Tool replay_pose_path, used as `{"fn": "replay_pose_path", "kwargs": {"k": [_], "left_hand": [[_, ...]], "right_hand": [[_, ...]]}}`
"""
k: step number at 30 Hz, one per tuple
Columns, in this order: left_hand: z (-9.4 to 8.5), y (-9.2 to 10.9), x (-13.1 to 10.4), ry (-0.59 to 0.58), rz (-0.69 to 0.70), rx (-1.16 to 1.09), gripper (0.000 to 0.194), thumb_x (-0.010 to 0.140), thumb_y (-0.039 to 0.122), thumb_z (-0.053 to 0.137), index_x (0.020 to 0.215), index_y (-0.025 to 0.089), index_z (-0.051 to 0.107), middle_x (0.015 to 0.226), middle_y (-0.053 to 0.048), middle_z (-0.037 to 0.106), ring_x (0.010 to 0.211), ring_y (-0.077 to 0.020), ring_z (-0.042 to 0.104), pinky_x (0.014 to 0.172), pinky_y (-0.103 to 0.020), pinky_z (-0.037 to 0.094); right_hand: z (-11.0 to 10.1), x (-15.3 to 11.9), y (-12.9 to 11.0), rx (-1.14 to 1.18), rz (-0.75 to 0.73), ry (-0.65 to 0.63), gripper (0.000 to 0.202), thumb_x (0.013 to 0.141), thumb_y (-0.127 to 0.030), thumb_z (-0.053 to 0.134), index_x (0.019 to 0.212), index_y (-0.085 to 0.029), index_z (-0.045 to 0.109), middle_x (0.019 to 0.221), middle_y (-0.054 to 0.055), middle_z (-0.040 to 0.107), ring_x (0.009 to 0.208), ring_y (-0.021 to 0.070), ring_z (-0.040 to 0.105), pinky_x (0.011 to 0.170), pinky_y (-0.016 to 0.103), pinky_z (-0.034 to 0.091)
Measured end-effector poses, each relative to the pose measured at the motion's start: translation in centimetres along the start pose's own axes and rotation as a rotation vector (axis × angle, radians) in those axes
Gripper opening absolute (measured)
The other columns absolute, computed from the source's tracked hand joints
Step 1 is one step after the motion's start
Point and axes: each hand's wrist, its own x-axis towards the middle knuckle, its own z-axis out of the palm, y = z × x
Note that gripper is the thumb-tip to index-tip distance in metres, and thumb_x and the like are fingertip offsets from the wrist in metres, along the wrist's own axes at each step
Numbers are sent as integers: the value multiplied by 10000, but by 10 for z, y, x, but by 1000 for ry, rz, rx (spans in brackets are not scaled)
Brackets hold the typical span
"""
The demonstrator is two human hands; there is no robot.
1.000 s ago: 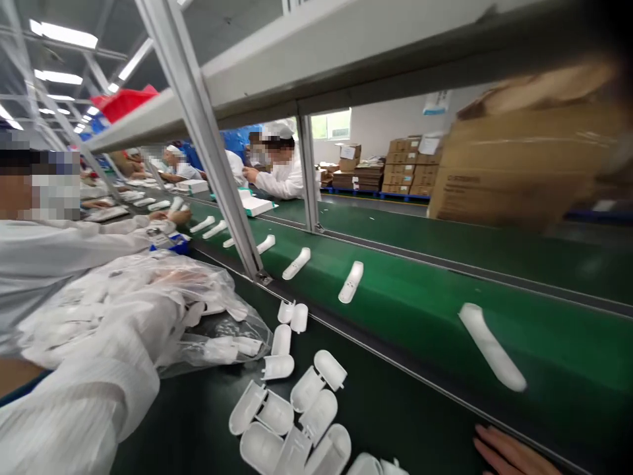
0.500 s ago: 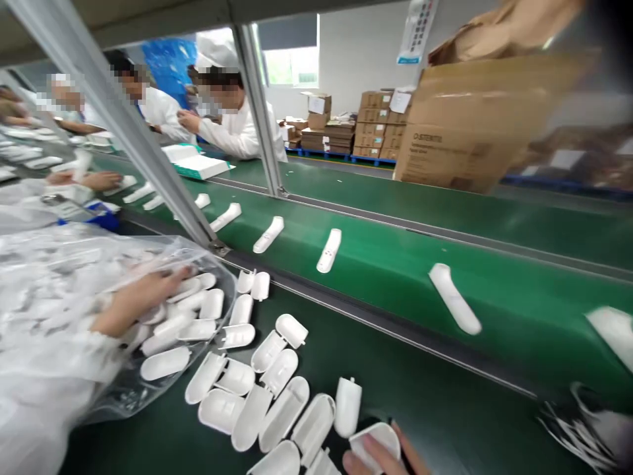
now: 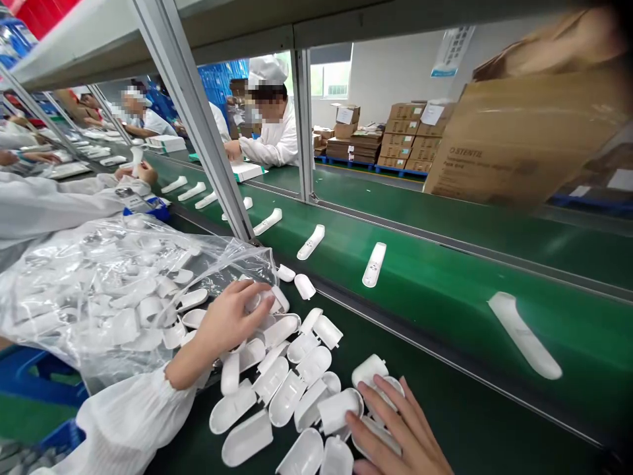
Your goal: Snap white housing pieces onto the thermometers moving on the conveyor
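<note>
White rounded plastic shells [image 3: 289,396] lie in a loose pile on the dark green table. My left hand [image 3: 235,316], in a white sleeve, rests palm down on shells at the mouth of a clear plastic bag [image 3: 119,297], its fingers spread. At the lower right my right hand [image 3: 395,422] lies over the near side of the pile, fingers apart and touching several shells. Neither hand is closed round a shell. The bag at the left holds many more white parts.
A green conveyor belt [image 3: 435,303] carries spaced white curved parts [image 3: 374,264] beyond the table. A metal post [image 3: 198,125] stands at its edge. A person in white [image 3: 279,135] works across the belt. Another person's hands [image 3: 141,173] are at the left. A large carton [image 3: 514,138] is at the right.
My left hand has moved right, out of the bag onto shells at its mouth. My right hand has spread over the pile, and the shells are bunched closer. The view has shifted left.
</note>
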Motion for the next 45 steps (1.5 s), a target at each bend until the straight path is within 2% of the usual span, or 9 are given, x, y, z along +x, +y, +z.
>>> {"fn": "replay_pose_path", "kwargs": {"k": [5, 9, 12, 15, 21, 25, 29, 37, 45], "left_hand": [[1, 28, -15, 26, 254, -134, 349, 955, 416, 469, 1150, 224, 685, 1243, -84, 643, 1111, -254, 605, 935, -393, 517], [-6, 10, -11, 71, 456, -250, 292, 954, 328, 480, 1119, 235, 702, 1246, -82, 649, 1136, -241, 601, 985, -395, 509], [-10, -20, -1, 121, 329, -263, 333, 961, 384, 478, 1206, 266, 670, 1323, -53, 617, 1218, -256, 561, 1063, -436, 458], [-2, -33, 3, -6, 223, -293, 458, 976, 460, 442, 1393, 295, 539, 1445, -36, 528, 1314, -266, 493, 1121, -460, 396], [35, 11, -13, -279, 379, -291, 420, 961, 489, 488, 1354, 373, 581, 1475, 4, 497, 1362, -265, 452, 1130, -439, 396], [48, 41, -31, -211, 402, -315, 436, 936, 480, 536, 1363, 400, 566, 1468, 16, 505, 1330, -271, 492, 1065, -406, 478], [39, 61, -31, -259, 533, -339, 413, 930, 435, 554, 1337, 381, 595, 1362, 11, 606, 1218, -239, 592, 988, -331, 537], [27, 117, 86, -154, 509, -529, 359, 960, 457, 430, 937, 252, 724, 1012, 2, 733, 921, -181, 673, 835, -264, 543], [120, 221, 212, -133, 333, -476, 387, 901, 442, 469, 1143, 209, 661, 1217, -70, 670, 1006, -231, 655, 915, -338, 496]], "right_hand": [[-10, 2, 16, 117, 57, -39, 437, 912, -453, 612, 1315, -284, 584, 1339, 56, 622, 1174, 283, 638, 912, 392, 595], [-17, -7, 20, 237, 246, -99, 260, 899, -514, 611, 1026, -293, 663, 1309, 57, 644, 1141, 268, 658, 802, 277, 622], [-25, -12, 24, 353, 279, -94, 146, 889, -429, 655, 860, -286, 658, 1262, 52, 667, 1200, 275, 620, 897, 294, 584], [-33, -8, 32, 515, 366, -89, 79, 886, -331, 667, 828, -277, 660, 1189, 63, 682, 1206, 273, 615, 913, 281, 569], [-38, 10, 67, 836, 815, 194, 237, 909, -397, 621, 1093, -265, 549, 1086, 72, 645, 1047, 245, 683, 866, 338, 577], [-40, 18, 96, 525, 1046, 252, 624, 845, -494, 655, 1354, -233, 405, 1046, 65, 671, 838, 216, 694, 751, 348, 573], [-40, 35, 111, 202, 1053, 176, 485, 885, -458, 586, 1287, -221, 455, 987, 41, 712, 787, 209, 684, 732, 335, 517], [-17, 116, 140, -206, 1075, -89, 215, 960, -373, 505, 1053, -179, 512, 920, 90, 709, 820, 256, 701, 677, 309, 455], [-10, 103, 136, -359, 960, -247, 270, 993, -336, 467, 1187, -173, 561, 995, 129, 690, 874, 253, 682, 695, 325, 483]]}}
